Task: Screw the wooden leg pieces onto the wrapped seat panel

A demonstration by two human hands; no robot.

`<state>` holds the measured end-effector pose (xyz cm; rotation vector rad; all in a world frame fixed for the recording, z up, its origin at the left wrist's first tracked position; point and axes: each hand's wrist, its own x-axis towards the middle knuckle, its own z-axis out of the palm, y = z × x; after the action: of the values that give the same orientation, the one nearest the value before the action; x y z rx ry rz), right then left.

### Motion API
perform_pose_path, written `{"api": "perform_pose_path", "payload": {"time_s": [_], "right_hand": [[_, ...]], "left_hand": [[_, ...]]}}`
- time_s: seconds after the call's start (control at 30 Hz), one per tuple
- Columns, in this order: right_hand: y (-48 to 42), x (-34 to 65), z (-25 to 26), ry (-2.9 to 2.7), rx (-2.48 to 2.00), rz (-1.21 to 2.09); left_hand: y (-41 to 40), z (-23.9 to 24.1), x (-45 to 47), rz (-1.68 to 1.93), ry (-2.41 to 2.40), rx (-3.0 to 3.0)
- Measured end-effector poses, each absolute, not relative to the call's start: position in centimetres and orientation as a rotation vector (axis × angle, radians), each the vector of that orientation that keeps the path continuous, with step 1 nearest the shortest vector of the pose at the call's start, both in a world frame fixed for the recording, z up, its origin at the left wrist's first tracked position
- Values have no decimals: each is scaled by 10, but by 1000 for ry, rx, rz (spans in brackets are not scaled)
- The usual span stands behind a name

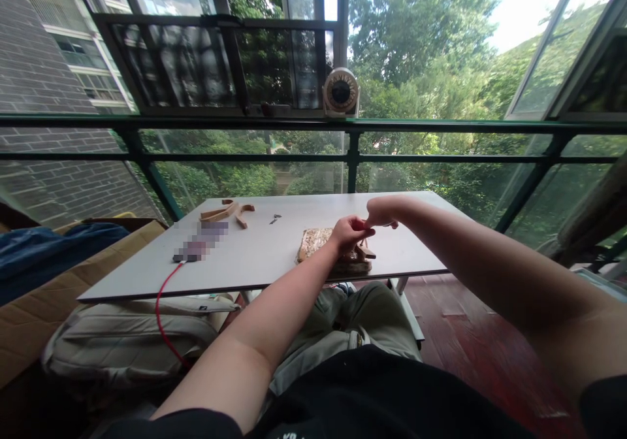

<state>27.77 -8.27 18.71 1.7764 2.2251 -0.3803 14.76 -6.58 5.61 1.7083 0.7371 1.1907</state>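
My left hand (351, 232) is closed in a pinch above a brown and whitish patterned block (313, 240) near the table's front edge. Close against its fingertips, my right hand (382, 211) bends down from the right, its fingers closed too. Whatever the two hands grip between them is too small and too covered to name. Below the fingers, a short wooden piece (366, 253) sticks out at the block's right side. My left hand and forearm hide part of the block.
Curved wooden pieces (220, 213) lie at the white table's (264, 262) far left. Small dark bits (275, 219) rest nearby. A blurred-out device (200, 243) trails a red cable (157, 308). Beyond are a green railing (274, 124) and a round fan (341, 91); a bag (122, 341) sits lower left.
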Motion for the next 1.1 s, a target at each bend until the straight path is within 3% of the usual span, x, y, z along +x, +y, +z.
{"api": "perform_pose_path", "payload": {"time_s": [0.17,0.37,0.7,1.1], "right_hand": [[-84,288,198,2312,1576,-425],[-83,301,208,2532,1454,-222],[-77,316,210,2443,1343,-188],[-93,287,208,2562,1294,-36]], "left_hand": [[-66,58,145,1183,713,1689],[-61,55,141,1125,728,1731],[-75,65,140,953,769,1988],[-74,70,87,978,1221,2278]]}}
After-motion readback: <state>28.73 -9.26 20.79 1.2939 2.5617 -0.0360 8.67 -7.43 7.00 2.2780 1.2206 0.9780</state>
